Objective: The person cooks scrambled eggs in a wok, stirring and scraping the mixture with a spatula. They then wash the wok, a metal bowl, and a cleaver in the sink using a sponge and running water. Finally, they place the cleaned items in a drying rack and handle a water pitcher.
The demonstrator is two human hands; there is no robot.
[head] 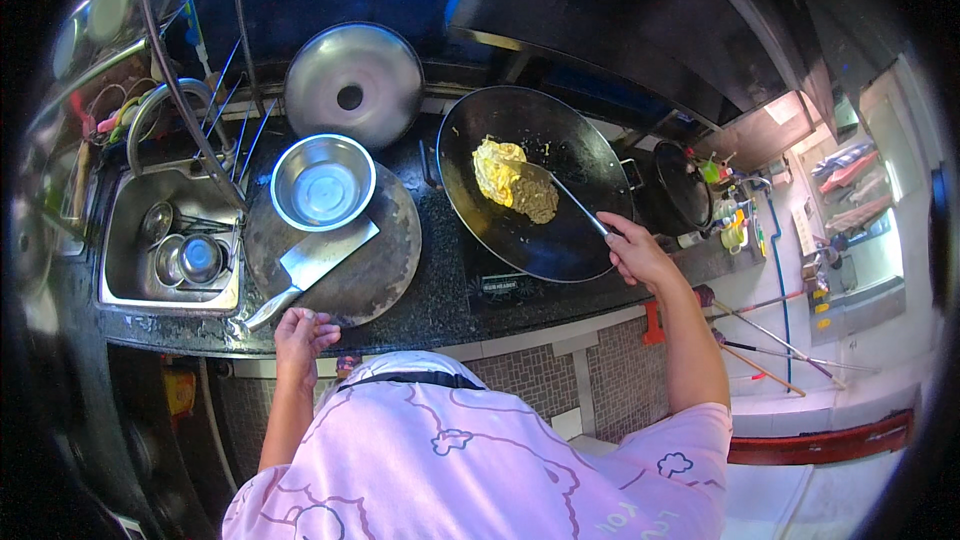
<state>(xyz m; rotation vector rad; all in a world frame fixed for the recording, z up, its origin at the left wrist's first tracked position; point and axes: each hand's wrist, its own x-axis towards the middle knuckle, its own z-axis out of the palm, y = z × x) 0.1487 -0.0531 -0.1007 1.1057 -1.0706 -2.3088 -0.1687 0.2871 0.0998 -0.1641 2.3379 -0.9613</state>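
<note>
My right hand (637,251) grips the handle of a metal spatula (574,197), whose blade is in a large dark wok (577,240). The blade lies over the meeting edge of cooked egg (495,172) and a brown minced food (536,201). My left hand (304,341) holds nothing, fingers partly curled, near the counter's front edge. Just beyond it a cleaver (330,253) lies on a round chopping board (397,240), its handle pointing towards the sink. A steel bowl (322,181) stands at the board's back, by the cleaver's blade.
A steel sink (172,295) with bowls stands at the left, a dish rack above it. A large domed wok lid (354,82) leans behind the board. Right of the wok is a dark lidded pot (681,184). The range hood (600,22) hangs over the stove.
</note>
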